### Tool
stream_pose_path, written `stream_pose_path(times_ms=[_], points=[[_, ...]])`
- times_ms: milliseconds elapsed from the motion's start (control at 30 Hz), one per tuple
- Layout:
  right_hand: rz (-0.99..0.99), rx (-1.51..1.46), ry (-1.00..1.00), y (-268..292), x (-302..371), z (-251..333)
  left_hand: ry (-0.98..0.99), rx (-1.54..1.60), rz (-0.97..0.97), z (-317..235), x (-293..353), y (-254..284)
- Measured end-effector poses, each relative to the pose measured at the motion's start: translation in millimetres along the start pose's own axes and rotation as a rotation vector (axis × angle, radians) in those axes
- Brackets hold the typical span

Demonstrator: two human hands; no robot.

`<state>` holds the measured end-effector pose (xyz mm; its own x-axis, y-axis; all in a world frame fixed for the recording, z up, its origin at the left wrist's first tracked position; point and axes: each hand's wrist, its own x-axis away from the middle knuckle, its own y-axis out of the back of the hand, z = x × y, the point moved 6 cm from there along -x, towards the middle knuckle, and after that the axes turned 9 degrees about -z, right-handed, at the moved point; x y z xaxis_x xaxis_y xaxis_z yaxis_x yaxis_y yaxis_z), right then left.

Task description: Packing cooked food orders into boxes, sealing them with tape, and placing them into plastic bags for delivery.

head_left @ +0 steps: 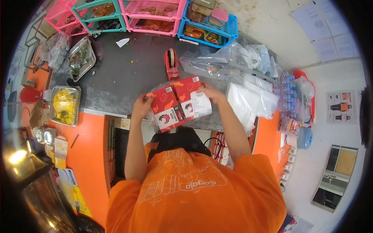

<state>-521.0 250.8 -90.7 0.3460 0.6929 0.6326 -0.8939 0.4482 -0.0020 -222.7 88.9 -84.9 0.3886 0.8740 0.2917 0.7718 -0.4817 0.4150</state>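
Head view, hands: the left hand (142, 106) grips the left edge of a red box (166, 109), fingers curled round it. The right hand (207, 92) lies on the upper right corner of a second red box (192, 97), fingers closed on its edge.
Head view, boxes: the two red boxes touch side by side, tilted, each with a white label on its lower part. They sit inside a clear plastic bag (155, 91) at the near edge of the grey counter (124, 73), right in front of the person.
Head view, counter middle: a red tape dispenser (171, 64) stands just beyond the boxes. A white scrap of paper (122, 42) lies further back.
Head view, right side: a heap of clear plastic bags (233, 62) spreads beside the right hand, with a stack of white bags (248, 101) near it.
Head view, left side: a clear tub of yellow food (65, 105) sits at the counter's left end, with a tray of greens (81, 58) behind it.
Head view, back: pink baskets (153, 13), a green basket (101, 14) and a blue basket (210, 24) line the far edge, holding packets.
Head view, person: an orange shirt (194, 194) fills the bottom of the picture.
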Motion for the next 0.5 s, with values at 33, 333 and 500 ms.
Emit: stream_pose_path(times_ms=[33, 333, 500], points=[[-0.044, 0.044, 0.008, -16, 4, 7, 0.011, -0.001, -0.026, -2, 0, 4], [-0.145, -0.135, -0.006, -11, 13, 25, -0.038, 0.002, -0.336, -28, 28, -1], [0.007, -0.832, -0.005, 5, 82, 100, -0.381, 0.273, -0.150, -182, 75, -23]])
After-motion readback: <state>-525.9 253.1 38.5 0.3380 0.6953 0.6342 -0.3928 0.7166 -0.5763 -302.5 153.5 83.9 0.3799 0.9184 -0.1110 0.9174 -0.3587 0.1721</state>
